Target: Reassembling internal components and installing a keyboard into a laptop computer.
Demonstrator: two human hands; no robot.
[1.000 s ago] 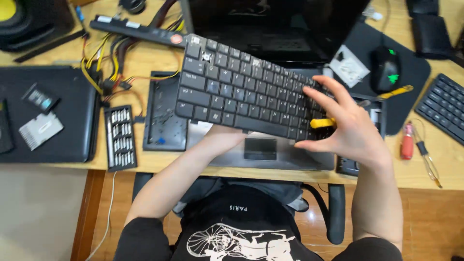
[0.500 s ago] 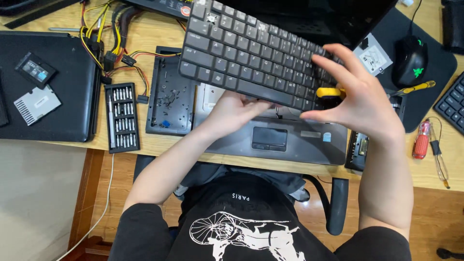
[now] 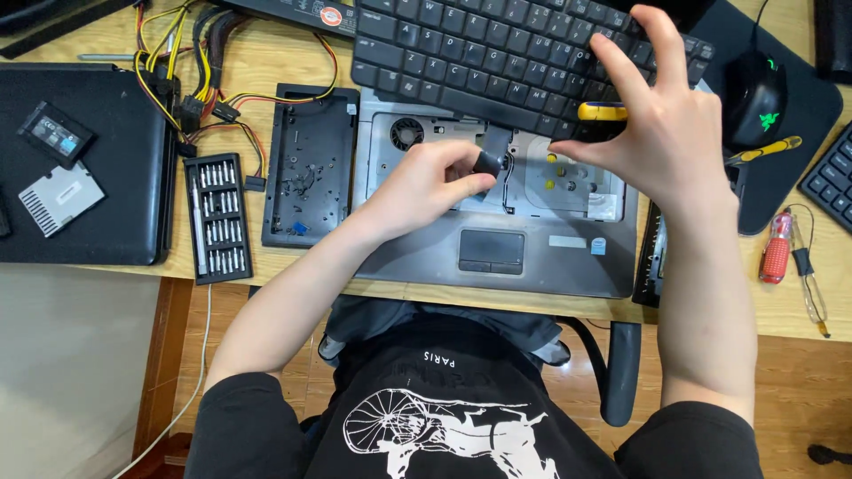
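Observation:
A grey laptop base (image 3: 497, 257) lies open on the wooden desk, its fan and inner frame exposed. Its black keyboard (image 3: 497, 53) is tilted up off the base toward the far side. My right hand (image 3: 661, 133) grips the keyboard's near right edge, a yellow-handled tool (image 3: 602, 111) pinned under the fingers. My left hand (image 3: 430, 182) reaches under the keyboard and pinches the dark ribbon cable (image 3: 490, 160) that runs from the keyboard down to the base.
A black cover panel (image 3: 311, 168) with loose screws lies left of the laptop. Beside it are a screwdriver bit set (image 3: 217, 217), a tangle of wires (image 3: 191, 80), another closed black laptop (image 3: 89, 168). On the right: a mouse (image 3: 754, 93) on its pad, a red screwdriver (image 3: 777, 248).
The keyboard has been lifted further up and back, exposing the laptop's inside. My left hand has moved from under the keyboard's front edge to the ribbon cable.

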